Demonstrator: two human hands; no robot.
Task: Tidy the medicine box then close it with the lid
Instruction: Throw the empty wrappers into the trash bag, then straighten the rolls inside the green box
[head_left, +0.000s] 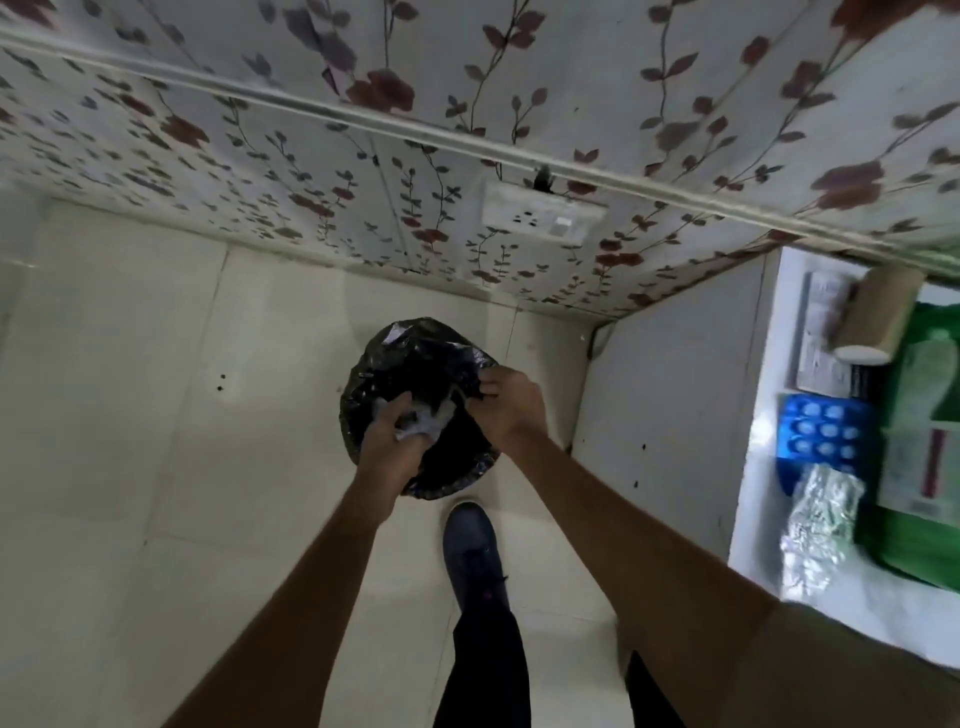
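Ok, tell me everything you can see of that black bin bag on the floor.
The black bin bag is thin, glossy, crinkled plastic, seemingly lining a round bin that stands upright on the pale tiled floor, apart from the floral wall. Its mouth is open. The right hand pinches the rim at the right side, while the left hand holds a crumpled clear wrapper over the opening. A dark shoe stands just in front of it.

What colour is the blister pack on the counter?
Blue blister pack, seen in the head view.
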